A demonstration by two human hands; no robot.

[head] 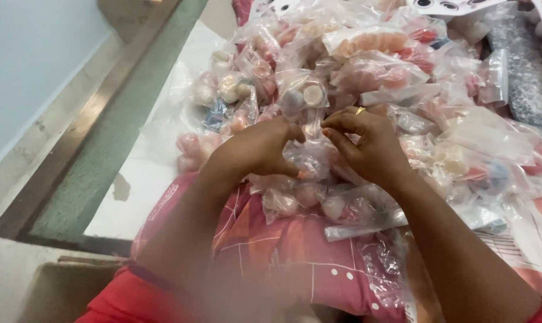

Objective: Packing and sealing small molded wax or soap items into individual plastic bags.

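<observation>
Left hand (256, 149): fingers curled together, pinching the top of a small clear bag (307, 157) from its left side.
Bag: thin, crinkled clear plastic, held upright between both hands at the near edge of the pile; what is inside cannot be told.
Right hand (370, 143): fingertips closed on the same bag from the right; one gold ring (360, 110) on a finger.
Hands: two, thumbs almost meeting above the bag.
Pile (372, 66): too many bags to count, all glossy clear plastic, holding small round pieces in pink, cream, red and blue; it spreads from the middle to the right edge of view.
Cloth (283, 239): pink, soft, with white lines and dots, under the forearms and the near bags.
Table (139, 179): white, flat top; a bare strip shows left of the pile.
Floor (85, 149): grey-green band beyond the table's left edge, then a pale wall.
Dark bag (525, 78): one, speckled grey, far right, well apart from the hands.
</observation>
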